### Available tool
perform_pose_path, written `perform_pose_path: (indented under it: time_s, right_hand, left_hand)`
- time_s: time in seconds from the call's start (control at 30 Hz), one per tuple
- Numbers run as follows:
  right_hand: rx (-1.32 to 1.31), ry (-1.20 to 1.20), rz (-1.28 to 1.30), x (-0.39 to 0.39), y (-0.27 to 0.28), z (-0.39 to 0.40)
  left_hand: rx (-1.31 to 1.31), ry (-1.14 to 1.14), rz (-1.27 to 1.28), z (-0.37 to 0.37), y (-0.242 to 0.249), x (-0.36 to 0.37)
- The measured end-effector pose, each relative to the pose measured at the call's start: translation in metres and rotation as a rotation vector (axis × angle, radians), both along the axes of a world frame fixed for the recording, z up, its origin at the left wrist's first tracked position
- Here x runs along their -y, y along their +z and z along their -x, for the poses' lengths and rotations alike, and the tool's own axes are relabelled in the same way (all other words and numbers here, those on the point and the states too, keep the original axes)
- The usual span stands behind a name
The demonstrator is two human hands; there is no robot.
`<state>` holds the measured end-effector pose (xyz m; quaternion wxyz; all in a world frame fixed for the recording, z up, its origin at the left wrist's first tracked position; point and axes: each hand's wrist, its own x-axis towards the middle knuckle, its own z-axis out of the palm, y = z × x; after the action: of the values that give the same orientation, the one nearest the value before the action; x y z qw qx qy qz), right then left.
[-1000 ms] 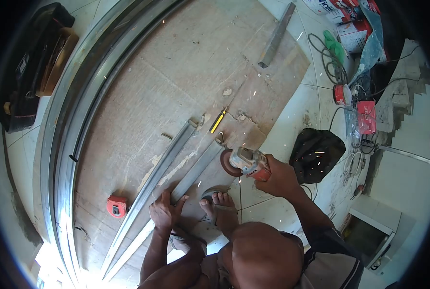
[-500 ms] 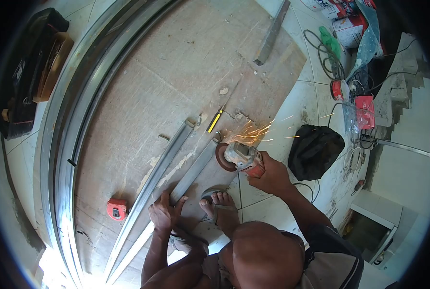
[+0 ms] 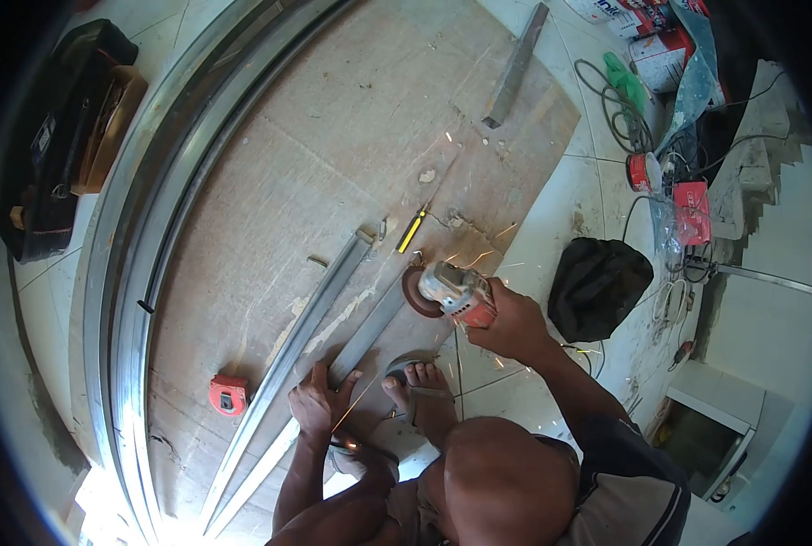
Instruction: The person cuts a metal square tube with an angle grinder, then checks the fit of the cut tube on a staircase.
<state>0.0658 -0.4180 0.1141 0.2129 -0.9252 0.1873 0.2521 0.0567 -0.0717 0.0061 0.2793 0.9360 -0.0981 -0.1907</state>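
My right hand [image 3: 511,323] is wrapped round the body of a red and grey angle grinder [image 3: 461,293]. Its disc touches or nearly touches the far end of a grey metal bar [image 3: 370,326], and a few sparks fly off. Lower down, my left hand [image 3: 317,400] grips that same bar, thumb on one side and fingers on the other. Beside it lies a second metal channel [image 3: 306,314], roughly parallel. A yellow and black screwdriver [image 3: 411,231] rests on the board beyond the bar's end.
A worn board [image 3: 333,155] lies under the bars. Long metal profiles [image 3: 165,218] run along the left. A red tape measure [image 3: 228,395], a short metal piece [image 3: 515,65], a black bag [image 3: 599,288], a tool bag [image 3: 51,146], cables and paint cans [image 3: 665,59] lie around. My sandalled foot [image 3: 420,391] is near the bar.
The dense spray of sparks past the grinder has thinned to scattered ones, some now near my feet. The grinder has shifted slightly down along the bar. Both hands keep their grip.
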Motion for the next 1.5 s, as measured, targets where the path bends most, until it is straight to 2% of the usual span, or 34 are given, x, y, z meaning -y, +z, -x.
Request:
perform_pose_path:
  time_s: [0.07,0.2,0.27,0.3,0.37,0.4,0.43,0.47,0.5,0.53,0.57,0.6,0.63,0.7,0.73,0.8,0.87,0.93,0.97,1.03,1.1,1.17,1.27,1.3,1.33,1.4,1.43,1.5]
  right_hand:
    - [-0.071,-0.079,-0.023,0.003,0.01,0.012]
    - [-0.006,-0.215,-0.039,0.009,0.005,0.046]
    - [0.194,-0.464,-0.272,0.01,-0.005,0.059]
    - [0.204,-0.47,-0.28,0.01,-0.009,0.062]
    - [0.234,-0.81,-0.59,0.01,-0.018,0.067]
    - [0.241,-0.813,-0.597,0.009,-0.02,0.068]
    - [0.257,-0.967,-0.728,0.007,-0.023,0.068]
    - [0.272,-1.118,-0.86,0.006,-0.025,0.068]
    - [0.275,-1.113,-0.863,0.003,-0.029,0.067]
    - [0.336,-1.149,-0.989,0.0,-0.034,0.065]
    - [0.395,-1.179,-1.118,-0.004,-0.039,0.062]
    - [0.396,-1.163,-1.13,-0.011,-0.046,0.06]
    - [0.407,-1.164,-1.251,-0.02,-0.052,0.056]
    - [0.412,-1.195,-1.516,-0.041,-0.049,0.041]
    - [0.403,-1.199,-1.582,-0.053,-0.052,0.036]
    - [0.383,-1.169,-1.739,-0.073,-0.049,0.022]
    - [0.41,-1.123,-1.826,-0.085,-0.033,0.004]
    - [0.299,-1.109,-2.044,-0.09,-0.026,-0.008]
    - [0.333,-1.105,-2.042,-0.092,-0.029,-0.011]
    - [0.159,-1.222,-2.069,-0.092,-0.047,-0.013]
    - [0.155,-1.156,-2.099,-0.091,-0.065,-0.009]
    - [0.161,-1.073,-2.128,-0.092,-0.061,-0.007]
    - [0.083,-1.198,-2.054,-0.095,-0.043,-0.007]
    - [0.138,-1.103,-1.97,-0.098,-0.065,0.001]
    - [0.075,-1.216,-1.717,-0.106,-0.05,0.006]
    - [0.473,-0.765,-1.12,-0.124,-0.038,0.007]
    - [0.419,-0.684,-0.881,-0.12,-0.039,0.004]
    - [0.452,-0.686,-0.892,-0.11,-0.039,0.003]
  left_hand:
    - [0.016,0.01,0.009,0.0,0.002,-0.001]
    - [-0.014,0.03,0.011,-0.001,0.008,-0.001]
    - [0.018,0.034,0.002,0.001,0.005,-0.006]
    - [0.018,0.054,-0.009,0.003,0.005,-0.009]
    - [0.029,0.07,-0.023,0.005,0.004,-0.019]
    - [0.156,0.036,-0.053,0.003,0.011,-0.022]
    - [0.282,0.004,-0.08,0.002,0.017,-0.024]
    - [0.288,0.005,-0.082,0.004,0.024,-0.024]
    - [0.368,-0.019,-0.074,0.006,0.034,-0.021]
    - [0.448,-0.039,-0.067,0.009,0.042,-0.016]
    - [0.39,-0.056,0.068,0.013,0.048,-0.009]
    - [0.185,-0.128,0.234,0.016,0.052,-0.002]
    - [-0.012,-0.203,0.401,0.014,0.054,0.006]
    - [-0.46,-0.195,0.62,0.004,0.058,0.035]
    - [-0.428,-0.216,0.635,0.002,0.06,0.05]
    - [-0.734,-0.179,0.626,0.001,0.065,0.078]
    - [-0.74,-0.209,0.63,-0.009,0.076,0.092]
    - [-0.87,0.03,0.757,-0.012,0.076,0.093]
    - [-0.827,0.043,0.77,-0.013,0.073,0.092]
    - [-0.81,-0.019,0.744,-0.025,0.086,0.085]
    - [-0.768,-0.038,0.738,-0.026,0.089,0.085]
    - [-0.803,-0.006,0.793,-0.019,0.076,0.082]
    - [-0.815,0.086,0.846,-0.021,0.092,0.085]
    - [-0.778,0.136,0.848,-0.024,0.099,0.089]
    - [-0.658,0.165,0.883,-0.021,0.085,0.094]
    - [-0.25,0.059,0.431,-0.021,0.069,0.093]
    - [-0.189,0.023,0.366,-0.017,0.069,0.095]
    - [-0.148,-0.042,0.428,-0.013,0.071,0.101]
